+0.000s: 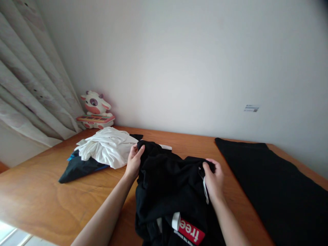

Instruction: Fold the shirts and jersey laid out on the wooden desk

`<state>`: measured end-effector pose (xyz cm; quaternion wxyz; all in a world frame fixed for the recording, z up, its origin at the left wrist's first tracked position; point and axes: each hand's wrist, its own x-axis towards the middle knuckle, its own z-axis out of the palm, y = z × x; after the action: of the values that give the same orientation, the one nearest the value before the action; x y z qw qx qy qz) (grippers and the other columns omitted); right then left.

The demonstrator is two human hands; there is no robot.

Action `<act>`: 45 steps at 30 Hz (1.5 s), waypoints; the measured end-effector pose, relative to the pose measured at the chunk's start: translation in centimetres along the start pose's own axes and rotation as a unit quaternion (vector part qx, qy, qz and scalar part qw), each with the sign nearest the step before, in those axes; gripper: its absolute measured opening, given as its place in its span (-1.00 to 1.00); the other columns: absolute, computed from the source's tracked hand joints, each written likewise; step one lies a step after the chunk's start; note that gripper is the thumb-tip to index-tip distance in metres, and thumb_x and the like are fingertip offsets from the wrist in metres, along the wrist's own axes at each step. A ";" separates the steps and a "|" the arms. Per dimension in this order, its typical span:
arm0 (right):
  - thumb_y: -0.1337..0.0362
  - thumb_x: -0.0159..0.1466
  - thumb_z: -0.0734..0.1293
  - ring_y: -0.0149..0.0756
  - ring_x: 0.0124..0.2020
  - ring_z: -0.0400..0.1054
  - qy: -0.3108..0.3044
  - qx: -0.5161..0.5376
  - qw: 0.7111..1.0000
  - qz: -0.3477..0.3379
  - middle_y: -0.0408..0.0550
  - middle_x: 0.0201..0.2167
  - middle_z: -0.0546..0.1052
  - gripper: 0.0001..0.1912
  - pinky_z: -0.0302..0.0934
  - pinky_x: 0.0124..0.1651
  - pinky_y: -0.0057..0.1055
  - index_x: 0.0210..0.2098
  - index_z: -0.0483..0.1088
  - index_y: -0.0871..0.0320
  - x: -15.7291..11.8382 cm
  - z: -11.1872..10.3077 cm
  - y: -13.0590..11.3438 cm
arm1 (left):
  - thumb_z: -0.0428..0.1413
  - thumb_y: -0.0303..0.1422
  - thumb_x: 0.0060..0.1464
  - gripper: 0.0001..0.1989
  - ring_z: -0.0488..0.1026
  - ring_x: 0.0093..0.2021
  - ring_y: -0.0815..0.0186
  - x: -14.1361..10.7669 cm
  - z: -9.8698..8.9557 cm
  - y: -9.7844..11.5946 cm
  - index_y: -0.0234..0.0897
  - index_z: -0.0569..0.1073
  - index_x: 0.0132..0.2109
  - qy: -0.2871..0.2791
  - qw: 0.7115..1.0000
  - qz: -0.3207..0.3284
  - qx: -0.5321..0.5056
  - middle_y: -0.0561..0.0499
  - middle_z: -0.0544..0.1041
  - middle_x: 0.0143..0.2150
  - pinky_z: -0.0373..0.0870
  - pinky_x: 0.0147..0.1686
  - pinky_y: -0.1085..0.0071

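The garment (169, 184) is black, its patch (192, 232) red, the table (43, 191) orange-brown

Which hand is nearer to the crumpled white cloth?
Left. The left hand is close beside the right edge of the white cloth, gripping the black garment; the right hand is farther to the right, holding the garment's opposite side.

Black soft-fabric garment (171, 184): gathered and creased, positioned over the brown wooden tabletop (84, 206). The upper edge is pinched at two separated points, by the left hand (134, 159) and the right hand (214, 177); fabric sags between them. A rectangular red panel (192, 231) with white lettering, "free", appears inverted near the lower edge of view. A short white fabric tab (176, 221) adjoins the panel. A narrow white strip (205, 191) hangs beside the right hand.
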<state>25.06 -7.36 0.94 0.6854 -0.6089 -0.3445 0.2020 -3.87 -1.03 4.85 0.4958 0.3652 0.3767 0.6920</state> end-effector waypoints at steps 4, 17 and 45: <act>0.08 0.10 0.32 -0.11 -0.14 0.41 0.069 -0.067 0.992 -0.080 0.02 -0.23 0.52 -0.71 0.28 0.03 -0.11 -0.24 0.37 0.09 1.0 -0.9 0.7 | 0.38 -0.26 -0.24 -0.53 0.53 -0.32 0.31 0.9 -1.3 -0.3 -0.15 0.36 -0.18 0.064 0.997 -0.008 0.038 0.11 0.57 -0.31 0.43 -0.27 0.43; -0.19 0.33 0.15 -0.10 -0.39 0.51 -0.223 -0.252 0.938 -0.078 0.01 -0.52 0.58 -0.47 0.29 -0.24 -0.25 -0.38 0.49 0.07 -0.8 -0.4 0.3 | -0.02 -0.63 -0.30 -0.75 0.42 -0.23 0.23 -2.0 -0.2 -2.2 -0.18 0.24 -0.45 -0.256 0.803 0.167 0.511 0.06 0.47 -0.34 0.30 -0.20 0.38; 0.40 0.26 0.31 -0.16 -0.16 0.43 -0.334 -0.330 0.797 -0.380 -0.06 -0.21 0.53 -0.82 0.35 -0.09 -0.23 -0.19 0.48 0.04 -2.5 0.5 -0.7 | 0.02 -0.60 0.10 -0.80 0.53 -0.06 0.24 -4.9 1.4 -1.0 -0.20 0.43 -0.26 -0.434 0.593 0.483 0.476 0.02 0.66 -0.18 0.32 -0.07 0.29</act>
<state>22.93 -8.92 1.10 0.3070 -0.5134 -0.8013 -0.0100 -1.08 -5.27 3.93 -0.0503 0.9350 0.1612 0.3117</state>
